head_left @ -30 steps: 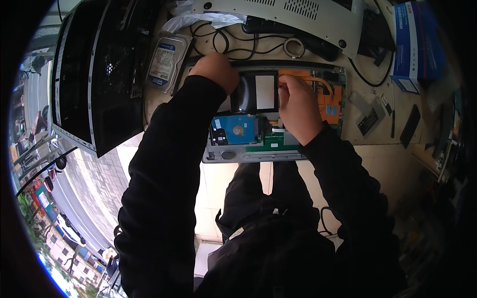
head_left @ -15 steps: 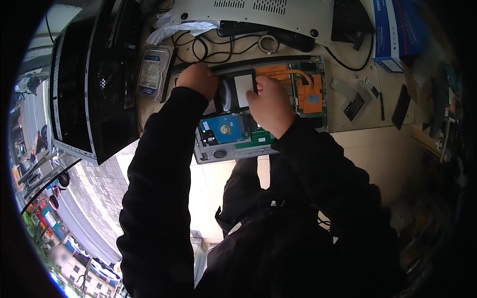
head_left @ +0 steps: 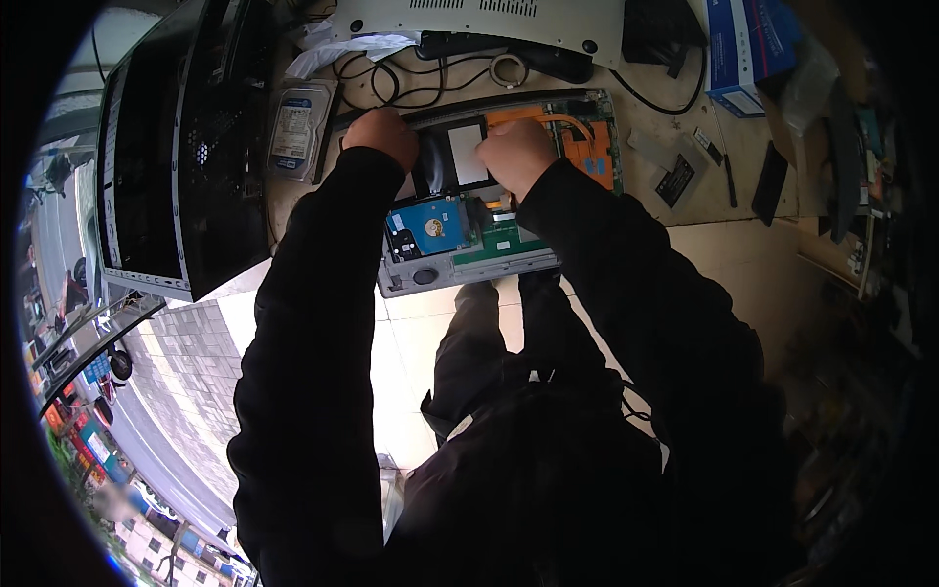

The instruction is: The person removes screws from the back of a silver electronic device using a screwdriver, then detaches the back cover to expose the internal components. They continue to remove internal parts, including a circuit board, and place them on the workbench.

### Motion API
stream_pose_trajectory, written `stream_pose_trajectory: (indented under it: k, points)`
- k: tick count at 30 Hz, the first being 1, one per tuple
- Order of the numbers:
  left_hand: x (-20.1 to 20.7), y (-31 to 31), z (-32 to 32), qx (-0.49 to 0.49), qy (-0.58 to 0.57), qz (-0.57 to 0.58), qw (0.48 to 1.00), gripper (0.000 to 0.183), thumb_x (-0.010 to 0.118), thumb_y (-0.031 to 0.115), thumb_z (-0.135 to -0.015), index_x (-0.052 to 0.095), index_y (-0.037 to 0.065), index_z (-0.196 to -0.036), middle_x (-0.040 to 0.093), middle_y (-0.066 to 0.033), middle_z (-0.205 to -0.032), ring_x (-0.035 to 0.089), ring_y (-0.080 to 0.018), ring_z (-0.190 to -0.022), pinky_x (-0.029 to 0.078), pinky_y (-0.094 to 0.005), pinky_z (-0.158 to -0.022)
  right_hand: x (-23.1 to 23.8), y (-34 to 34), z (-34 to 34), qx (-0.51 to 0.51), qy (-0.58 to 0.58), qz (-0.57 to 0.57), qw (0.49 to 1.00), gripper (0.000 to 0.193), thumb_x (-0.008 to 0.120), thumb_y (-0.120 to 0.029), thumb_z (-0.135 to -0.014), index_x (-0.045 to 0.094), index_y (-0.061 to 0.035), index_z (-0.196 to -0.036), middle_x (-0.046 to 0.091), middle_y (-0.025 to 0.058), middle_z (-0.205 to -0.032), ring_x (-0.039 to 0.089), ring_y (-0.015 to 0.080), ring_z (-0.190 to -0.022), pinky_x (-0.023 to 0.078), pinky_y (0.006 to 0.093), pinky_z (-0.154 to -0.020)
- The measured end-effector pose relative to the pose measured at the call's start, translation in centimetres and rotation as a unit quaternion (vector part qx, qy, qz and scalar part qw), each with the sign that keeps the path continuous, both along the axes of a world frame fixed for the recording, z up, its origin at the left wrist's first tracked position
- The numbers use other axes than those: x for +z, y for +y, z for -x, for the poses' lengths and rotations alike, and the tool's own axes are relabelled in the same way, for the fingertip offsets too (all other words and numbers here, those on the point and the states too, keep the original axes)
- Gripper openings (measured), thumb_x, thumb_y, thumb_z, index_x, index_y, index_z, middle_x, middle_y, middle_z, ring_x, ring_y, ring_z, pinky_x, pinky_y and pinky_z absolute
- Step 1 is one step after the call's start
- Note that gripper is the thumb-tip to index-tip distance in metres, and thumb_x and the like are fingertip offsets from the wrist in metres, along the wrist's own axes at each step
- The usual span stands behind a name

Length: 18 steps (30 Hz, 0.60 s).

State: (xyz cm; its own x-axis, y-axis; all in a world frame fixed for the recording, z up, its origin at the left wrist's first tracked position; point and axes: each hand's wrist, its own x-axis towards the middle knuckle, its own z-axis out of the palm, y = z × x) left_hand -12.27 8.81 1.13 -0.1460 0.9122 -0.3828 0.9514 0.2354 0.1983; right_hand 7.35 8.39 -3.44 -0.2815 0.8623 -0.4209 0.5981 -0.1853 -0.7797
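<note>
An opened laptop base lies on the table in front of me. Across its middle is a flat black part with a white label; its exact kind is not clear. My left hand is closed at the left end of this part, fingertips hidden beneath the knuckles. At the right end my right hand is curled closed against the edge by the label. A blue hard drive sits in the laptop's near left, beside a green circuit board. Orange heat-pipe cooling parts lie right of my right hand.
A loose hard drive lies on the left, next to a black computer case. Behind are black cables, a tape roll and a grey cover. A screwdriver and blue box are on the right.
The whole view has shifted, with the table's things slightly left and up. My right hand has curled further over the right end of the black part; my left hand stays at the left end.
</note>
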Motion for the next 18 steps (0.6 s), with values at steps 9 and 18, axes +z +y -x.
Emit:
stream_pose_trajectory:
  k: [9, 18]
  points:
    - [0.4, -5.5, -0.7, -0.152, 0.091, -0.227, 0.958, 0.034, 0.066, 0.027, -0.08, 0.062, 0.013, -0.111, 0.053, -0.0107, -0.121, 0.047, -0.0315, -0.116, 0.039, -0.0439, -0.095, 6.6, -5.3, -0.4, -0.05, -0.04, -0.221, 0.973, 0.027, 0.062, -0.008, -0.081, 0.059, 0.0025, -0.106, 0.059, 0.0172, -0.104, 0.058, 0.033, -0.098, 0.047, 0.0365, -0.084]
    - [-3.9, -8.8, 0.5, -0.144, 0.033, -0.279, 0.949, 0.038, 0.058, 0.016, -0.087, 0.054, 0.014, -0.125, 0.043, -0.0139, -0.138, 0.042, -0.0333, -0.125, 0.034, -0.0458, -0.104, 7.9, -7.1, -19.2, -0.184, -0.128, -0.368, 0.903, 0.033, 0.066, -0.01, -0.083, 0.056, -0.0022, -0.113, 0.059, 0.0127, -0.11, 0.059, 0.0246, -0.098, 0.049, 0.0332, -0.083]
